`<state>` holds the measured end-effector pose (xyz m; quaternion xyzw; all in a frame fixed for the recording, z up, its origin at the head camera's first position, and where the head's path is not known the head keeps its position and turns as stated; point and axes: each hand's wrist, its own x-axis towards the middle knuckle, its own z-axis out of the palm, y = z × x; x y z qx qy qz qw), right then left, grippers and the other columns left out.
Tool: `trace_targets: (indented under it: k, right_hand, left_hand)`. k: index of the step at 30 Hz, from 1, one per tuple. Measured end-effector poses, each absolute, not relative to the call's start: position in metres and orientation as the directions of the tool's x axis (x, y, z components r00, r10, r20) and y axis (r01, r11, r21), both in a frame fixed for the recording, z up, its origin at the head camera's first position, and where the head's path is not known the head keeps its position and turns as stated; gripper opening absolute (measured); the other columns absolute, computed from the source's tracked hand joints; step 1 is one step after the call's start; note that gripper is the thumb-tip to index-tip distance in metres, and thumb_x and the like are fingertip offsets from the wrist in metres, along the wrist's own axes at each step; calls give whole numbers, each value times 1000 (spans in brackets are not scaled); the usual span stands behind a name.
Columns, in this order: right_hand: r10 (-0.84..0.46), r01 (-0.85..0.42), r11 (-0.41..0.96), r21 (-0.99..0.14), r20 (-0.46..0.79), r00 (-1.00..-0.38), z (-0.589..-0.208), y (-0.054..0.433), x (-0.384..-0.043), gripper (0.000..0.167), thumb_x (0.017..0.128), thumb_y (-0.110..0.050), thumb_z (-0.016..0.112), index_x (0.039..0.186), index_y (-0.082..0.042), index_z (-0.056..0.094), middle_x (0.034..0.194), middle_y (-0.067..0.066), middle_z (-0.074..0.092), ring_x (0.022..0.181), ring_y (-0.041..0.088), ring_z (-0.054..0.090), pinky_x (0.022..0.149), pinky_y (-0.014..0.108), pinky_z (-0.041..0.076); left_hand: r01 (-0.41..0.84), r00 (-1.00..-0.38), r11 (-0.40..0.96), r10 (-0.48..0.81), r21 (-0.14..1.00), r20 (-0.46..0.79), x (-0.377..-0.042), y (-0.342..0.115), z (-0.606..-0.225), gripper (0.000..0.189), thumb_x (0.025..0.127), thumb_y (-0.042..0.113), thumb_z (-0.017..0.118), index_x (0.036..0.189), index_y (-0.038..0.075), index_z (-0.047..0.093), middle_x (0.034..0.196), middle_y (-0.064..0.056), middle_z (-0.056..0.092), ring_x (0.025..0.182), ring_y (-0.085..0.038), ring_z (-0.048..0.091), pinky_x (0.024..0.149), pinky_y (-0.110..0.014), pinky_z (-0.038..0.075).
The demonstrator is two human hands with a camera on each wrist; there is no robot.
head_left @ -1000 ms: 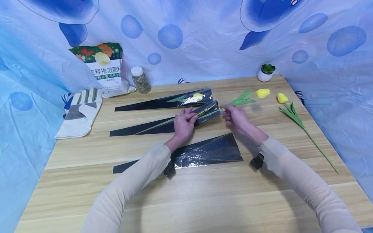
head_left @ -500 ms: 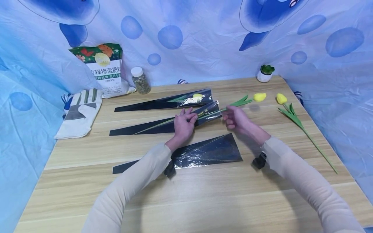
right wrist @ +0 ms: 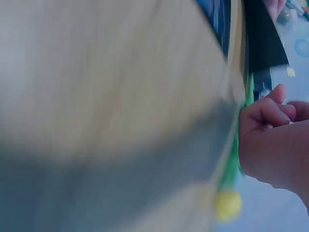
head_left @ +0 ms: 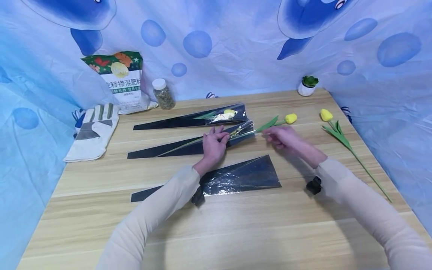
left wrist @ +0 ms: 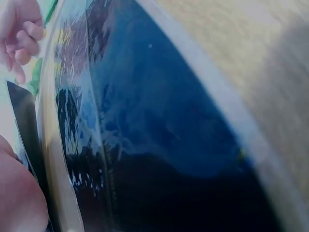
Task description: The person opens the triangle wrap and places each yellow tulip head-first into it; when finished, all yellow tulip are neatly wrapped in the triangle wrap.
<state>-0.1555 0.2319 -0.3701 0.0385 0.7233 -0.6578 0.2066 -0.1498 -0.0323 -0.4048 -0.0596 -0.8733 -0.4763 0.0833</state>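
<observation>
My left hand (head_left: 214,146) pinches the edge of the middle black clear-fronted flower sleeve (head_left: 182,147), its fingers spread over the sleeve. A yellow tulip (head_left: 291,119) has its long green stem lying inside this sleeve. Its leaves and bloom stick out past the wide right end. My right hand (head_left: 283,137) is at that end with curled fingers at the tulip's leaves. In the right wrist view the green leaves (right wrist: 231,166) pass behind the right hand (right wrist: 270,130). The left wrist view shows dark glossy sleeve film (left wrist: 159,121) close up.
Behind lies another sleeve (head_left: 162,123) with a yellow tulip inside. A flat sleeve (head_left: 243,175) lies in front, under the left forearm. A loose tulip (head_left: 357,155) lies at the right. Gloves (head_left: 92,135), a fertilizer bag (head_left: 125,88), a jar (head_left: 163,95) and a potted succulent (head_left: 306,88) line the back.
The tulip has slid left, farther into the middle sleeve, its bloom now closer to the opening. My right hand has shifted slightly right along it. The left hand stays in place.
</observation>
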Motion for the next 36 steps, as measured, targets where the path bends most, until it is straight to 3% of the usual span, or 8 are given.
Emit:
trace_targets:
  k: [2,4,9,14,17,22,36]
  right_hand:
    - [-161,123,392,-912,-200,-967,-366,245,-158,33,102,-15,57,126,7,61,84,9,66,60,11,49,49,21,38]
    - [-132,-47,611,-791,-43,-990,-362,258,-162,28,101,-13,58,120,6,66,96,16,69,71,18,57,55,24,45]
    - [-231,-271,817,-509,143,-962,-361,280,-176,20,95,0,62,112,5,70,104,23,69,82,33,63,65,42,51]
    - [-355,-408,867,-288,218,-909,-367,286,-189,20,88,3,70,107,-1,74,100,19,70,88,39,62,78,54,47]
    - [-385,-436,871,-225,237,-892,-370,286,-194,21,86,3,72,105,-5,76,104,19,70,90,43,57,79,55,39]
    - [-371,-409,884,-226,191,-909,-373,284,-199,26,85,7,69,106,-8,76,111,21,67,91,43,47,75,53,27]
    - [-407,-438,881,-179,185,-895,-375,286,-202,19,89,5,69,98,-9,79,99,14,69,86,38,43,75,52,25]
  left_hand:
    - [191,-977,539,28,820,209,-150,-32,-405,12,91,9,73,101,3,77,136,-10,60,142,-37,36,118,-60,6]
    - [199,-976,540,30,818,218,-150,-32,-406,12,92,8,72,101,3,77,135,-10,60,141,-37,37,118,-60,6]
    - [207,-973,546,32,812,227,-149,-33,-406,12,91,7,72,101,2,77,134,-11,61,141,-38,37,117,-61,7]
    - [204,-975,550,36,810,221,-149,-33,-406,12,91,8,72,101,3,77,135,-11,61,141,-38,37,117,-61,7]
    - [201,-975,553,35,809,218,-149,-32,-406,13,91,8,73,101,2,77,134,-11,61,141,-39,37,117,-61,6]
    - [201,-975,553,32,808,220,-150,-31,-406,12,91,8,73,101,2,77,134,-11,61,141,-39,37,117,-61,6]
    - [208,-974,557,40,804,224,-149,-32,-406,12,91,8,73,100,2,78,133,-10,62,141,-39,37,117,-61,6]
